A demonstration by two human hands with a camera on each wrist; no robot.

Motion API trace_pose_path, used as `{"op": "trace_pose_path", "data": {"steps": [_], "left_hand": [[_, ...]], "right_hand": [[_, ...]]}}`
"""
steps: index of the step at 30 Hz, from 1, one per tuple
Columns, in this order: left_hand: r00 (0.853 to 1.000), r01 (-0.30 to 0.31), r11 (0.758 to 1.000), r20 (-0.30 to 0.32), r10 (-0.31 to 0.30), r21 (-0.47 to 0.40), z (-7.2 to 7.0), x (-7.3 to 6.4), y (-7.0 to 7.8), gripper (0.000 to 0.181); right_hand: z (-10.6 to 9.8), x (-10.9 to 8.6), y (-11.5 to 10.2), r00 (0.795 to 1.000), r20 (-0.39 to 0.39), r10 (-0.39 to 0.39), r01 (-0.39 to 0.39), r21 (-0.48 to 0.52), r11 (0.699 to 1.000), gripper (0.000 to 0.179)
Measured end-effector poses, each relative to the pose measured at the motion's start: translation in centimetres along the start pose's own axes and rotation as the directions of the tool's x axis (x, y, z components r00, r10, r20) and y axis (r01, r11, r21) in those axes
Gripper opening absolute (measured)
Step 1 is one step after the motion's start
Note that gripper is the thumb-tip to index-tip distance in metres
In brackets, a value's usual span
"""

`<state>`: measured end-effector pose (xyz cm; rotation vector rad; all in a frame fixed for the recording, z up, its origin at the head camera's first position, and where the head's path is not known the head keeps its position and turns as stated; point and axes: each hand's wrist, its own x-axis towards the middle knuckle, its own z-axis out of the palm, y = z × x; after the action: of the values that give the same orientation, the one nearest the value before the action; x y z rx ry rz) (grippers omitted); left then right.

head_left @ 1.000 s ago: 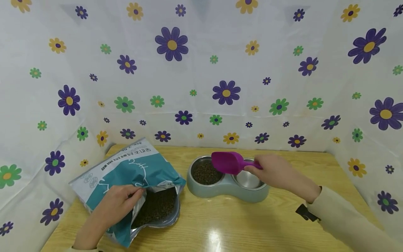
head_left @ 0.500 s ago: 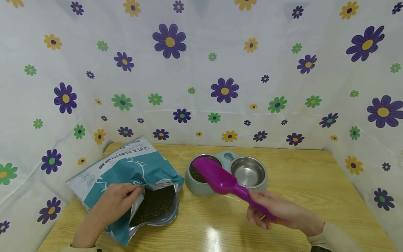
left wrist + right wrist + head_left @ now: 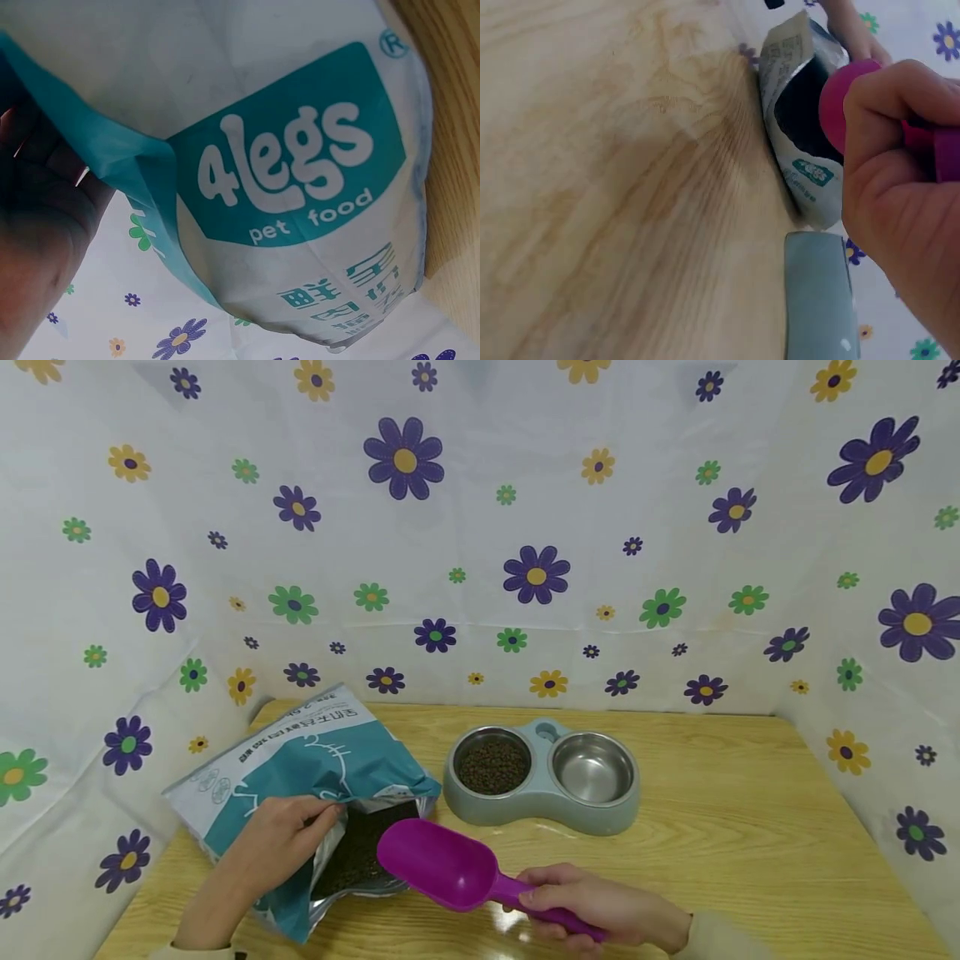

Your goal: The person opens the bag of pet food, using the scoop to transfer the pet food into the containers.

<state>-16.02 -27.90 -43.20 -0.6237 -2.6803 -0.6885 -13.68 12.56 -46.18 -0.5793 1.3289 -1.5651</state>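
Observation:
A teal and white pet food bag (image 3: pixel 300 752) lies on its side at the left of the table, its mouth toward me and dark kibble (image 3: pixel 360 852) showing inside. My left hand (image 3: pixel 273 852) pinches the upper edge of that mouth and holds it up. In the left wrist view the bag's printed side (image 3: pixel 289 161) fills the middle. My right hand (image 3: pixel 592 906) grips the handle of a purple scoop (image 3: pixel 442 864). The scoop's bowl holds nothing, and its tip overlaps the bag's mouth in the head view. The right wrist view shows the right hand (image 3: pixel 907 165) curled round the handle.
Behind the scoop stands a grey-blue double bowl stand (image 3: pixel 540 806). Its left metal bowl holds kibble (image 3: pixel 493 767); its right metal bowl (image 3: pixel 592 768) is bare. A flowered white cloth (image 3: pixel 480 527) hangs behind and beside the wooden table (image 3: pixel 720 827).
My right hand has brought the scoop from above the bowls down and left to the bag's mouth, uncovering both bowls. My left hand has stayed on the bag.

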Motion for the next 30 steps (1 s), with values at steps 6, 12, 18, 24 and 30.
{"op": "trace_pose_path", "data": {"steps": [6,12,18,24,30], "left_hand": [[1.0,-0.016,1.0,-0.021,0.016,0.009,0.0,0.0,-0.1,0.047],[1.0,-0.007,1.0,-0.01,0.006,-0.002,-0.1,0.0,0.0,0.045],[1.0,0.012,1.0,0.001,-0.012,0.01,0.0,0.0,0.1,0.042],[1.0,0.003,1.0,-0.009,-0.003,0.01,-0.1,0.0,0.2,0.042],[1.0,0.0,1.0,-0.009,0.0,0.011,-0.1,0.1,0.2,0.043]], "right_hand": [[2.2,2.8,-0.8,0.961,-0.273,-0.042,-0.102,-0.493,0.864,0.038],[4.7,5.3,-1.4,0.912,-0.403,-0.076,-0.273,-0.734,0.622,0.037],[7.1,7.0,-2.3,0.872,-0.452,-0.187,-0.416,-0.887,0.203,0.037],[8.9,9.1,-0.8,0.777,-0.302,-0.552,-0.519,-0.803,-0.292,0.043],[9.1,10.7,0.9,0.67,-0.085,-0.737,-0.595,-0.656,-0.465,0.045]]}}
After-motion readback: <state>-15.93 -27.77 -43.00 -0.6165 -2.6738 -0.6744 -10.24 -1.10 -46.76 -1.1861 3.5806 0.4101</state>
